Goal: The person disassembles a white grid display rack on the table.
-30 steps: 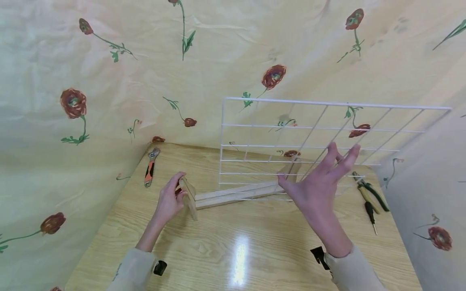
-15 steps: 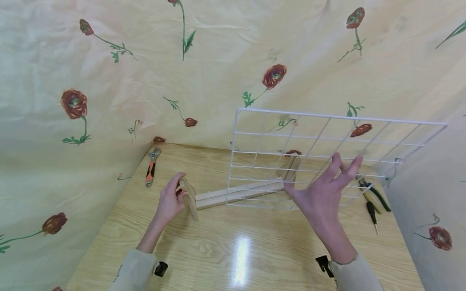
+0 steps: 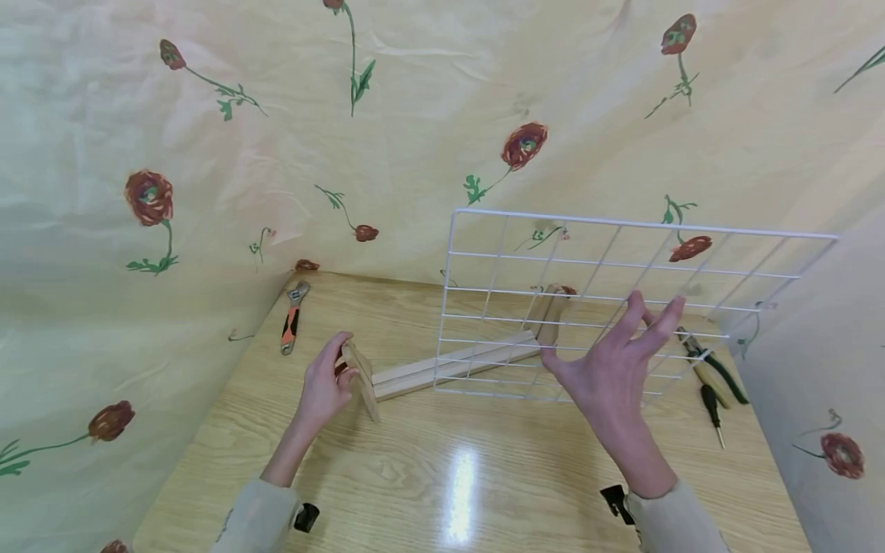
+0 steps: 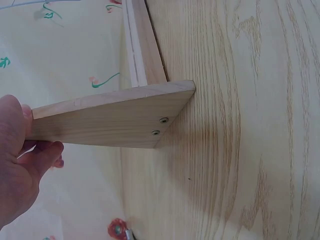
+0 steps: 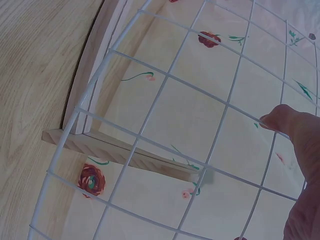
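Note:
My left hand [image 3: 325,388] pinches the upper edge of a wooden end board [image 4: 110,120], which stands tilted on the table with two screw heads [image 4: 164,120] near its lower end. Two pale wooden rails [image 3: 456,365] run from that board to a second end board [image 3: 549,319] at the back right. With spread thumb and fingers, my right hand [image 3: 611,380] holds a white wire grid panel [image 3: 643,224] up at a slant in front of the second board. The thumb lies at a wire in the right wrist view; the other fingertips' contact is partly hidden.
An adjustable wrench [image 3: 292,319] with orange-black handle lies at the back left of the wooden table [image 3: 387,476]. Pliers [image 3: 722,376] and a black-handled screwdriver [image 3: 710,407] lie at the right. Flower-patterned cloth walls [image 3: 415,100] rise behind and at both sides.
The grid panel has come down, and its left edge has shifted right; my right hand moved slightly down and right with it. The left hand keeps its hold on the end board.

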A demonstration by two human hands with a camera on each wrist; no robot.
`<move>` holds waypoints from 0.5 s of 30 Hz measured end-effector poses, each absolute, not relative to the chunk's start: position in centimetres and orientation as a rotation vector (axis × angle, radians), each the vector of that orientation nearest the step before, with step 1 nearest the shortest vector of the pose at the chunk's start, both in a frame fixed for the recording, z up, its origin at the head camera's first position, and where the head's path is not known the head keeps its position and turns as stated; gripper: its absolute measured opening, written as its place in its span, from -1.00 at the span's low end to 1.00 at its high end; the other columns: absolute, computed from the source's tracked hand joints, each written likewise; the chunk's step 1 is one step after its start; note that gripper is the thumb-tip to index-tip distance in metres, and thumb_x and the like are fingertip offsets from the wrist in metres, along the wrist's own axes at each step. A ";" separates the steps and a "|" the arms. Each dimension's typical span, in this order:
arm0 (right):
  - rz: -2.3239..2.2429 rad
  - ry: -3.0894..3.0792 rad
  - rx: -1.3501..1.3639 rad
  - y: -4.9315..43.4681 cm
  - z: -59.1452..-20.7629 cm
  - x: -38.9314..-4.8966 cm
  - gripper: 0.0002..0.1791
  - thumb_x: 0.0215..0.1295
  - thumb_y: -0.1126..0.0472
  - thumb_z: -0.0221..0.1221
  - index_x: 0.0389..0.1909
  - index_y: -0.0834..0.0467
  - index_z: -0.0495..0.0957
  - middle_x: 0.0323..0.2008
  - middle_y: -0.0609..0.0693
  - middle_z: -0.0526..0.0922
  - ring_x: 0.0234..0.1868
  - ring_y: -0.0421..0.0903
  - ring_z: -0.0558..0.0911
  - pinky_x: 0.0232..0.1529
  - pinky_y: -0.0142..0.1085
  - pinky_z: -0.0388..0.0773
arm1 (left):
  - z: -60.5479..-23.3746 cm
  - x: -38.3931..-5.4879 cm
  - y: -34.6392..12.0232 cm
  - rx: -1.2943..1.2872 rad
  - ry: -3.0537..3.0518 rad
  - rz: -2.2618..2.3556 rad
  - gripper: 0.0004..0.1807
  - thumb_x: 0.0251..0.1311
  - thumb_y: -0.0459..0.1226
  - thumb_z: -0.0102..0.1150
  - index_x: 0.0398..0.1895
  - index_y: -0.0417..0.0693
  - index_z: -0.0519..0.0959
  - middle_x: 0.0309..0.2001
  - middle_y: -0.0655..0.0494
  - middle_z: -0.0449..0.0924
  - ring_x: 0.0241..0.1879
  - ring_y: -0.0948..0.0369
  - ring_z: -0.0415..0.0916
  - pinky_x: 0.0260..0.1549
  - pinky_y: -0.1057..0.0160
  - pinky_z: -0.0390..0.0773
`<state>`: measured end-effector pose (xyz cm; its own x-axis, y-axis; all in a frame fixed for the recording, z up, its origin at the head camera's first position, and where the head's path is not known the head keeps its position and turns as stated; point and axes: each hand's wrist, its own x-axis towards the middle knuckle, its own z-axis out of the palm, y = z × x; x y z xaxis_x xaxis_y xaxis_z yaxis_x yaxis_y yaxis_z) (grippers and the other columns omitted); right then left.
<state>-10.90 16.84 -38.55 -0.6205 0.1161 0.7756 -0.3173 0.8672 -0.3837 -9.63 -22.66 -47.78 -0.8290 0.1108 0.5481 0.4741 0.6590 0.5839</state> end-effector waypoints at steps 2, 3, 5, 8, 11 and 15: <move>0.625 -2.149 0.150 16.8 -38.7 -11.0 0.42 -0.41 0.16 0.65 0.44 0.31 -0.10 0.35 0.59 -0.32 0.22 0.34 0.21 -0.36 0.28 0.57 | -47.8 -9.5 -22.7 -0.459 -2.395 -1.031 -0.31 -0.02 -0.67 0.36 0.25 -0.37 0.37 0.03 -0.38 0.51 -0.09 -0.26 0.59 -0.30 -0.02 0.75; 0.623 -2.137 0.158 16.8 -38.8 -11.1 0.41 -0.41 0.17 0.65 0.44 0.30 -0.10 0.35 0.59 -0.31 0.21 0.34 0.22 -0.37 0.28 0.57 | -47.8 -9.5 -22.7 -0.462 -2.388 -1.025 -0.31 -0.02 -0.68 0.36 0.24 -0.38 0.37 0.03 -0.38 0.50 -0.09 -0.26 0.59 -0.30 -0.03 0.75; 0.622 -2.122 0.170 16.8 -39.0 -11.3 0.41 -0.43 0.17 0.65 0.43 0.30 -0.09 0.34 0.60 -0.30 0.20 0.34 0.23 -0.37 0.28 0.57 | -48.0 -9.5 -22.7 -0.471 -2.371 -1.015 -0.32 -0.03 -0.67 0.37 0.24 -0.38 0.38 0.02 -0.39 0.51 -0.10 -0.27 0.59 -0.33 -0.05 0.75; 0.617 -2.116 0.182 16.8 -39.2 -11.4 0.42 -0.44 0.16 0.66 0.43 0.30 -0.09 0.34 0.61 -0.30 0.20 0.35 0.23 -0.38 0.27 0.56 | -48.1 -9.4 -22.8 -0.475 -2.356 -1.009 -0.33 -0.02 -0.64 0.39 0.22 -0.39 0.39 0.01 -0.37 0.52 -0.11 -0.26 0.59 -0.34 -0.06 0.74; 0.618 -2.114 0.186 16.8 -39.4 -11.4 0.43 -0.44 0.16 0.67 0.43 0.29 -0.10 0.34 0.61 -0.30 0.21 0.35 0.23 -0.41 0.24 0.55 | -48.1 -9.3 -22.8 -0.470 -2.357 -1.013 -0.34 -0.01 -0.62 0.39 0.22 -0.41 0.40 0.00 -0.37 0.52 -0.11 -0.26 0.60 -0.32 -0.05 0.74; 0.615 -2.121 0.184 16.8 -39.5 -11.4 0.44 -0.45 0.16 0.68 0.44 0.30 -0.10 0.34 0.61 -0.30 0.20 0.36 0.23 -0.43 0.23 0.55 | -48.0 -9.1 -22.8 -0.463 -2.372 -1.022 -0.34 0.00 -0.64 0.38 0.23 -0.40 0.39 0.02 -0.36 0.52 -0.08 -0.26 0.60 -0.30 -0.03 0.74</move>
<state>-11.37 16.83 -39.47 -0.5906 0.0947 0.8014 -0.3490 0.8655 -0.3594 -9.09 -22.85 -47.95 -0.8105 0.1052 0.5762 0.4910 0.6585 0.5704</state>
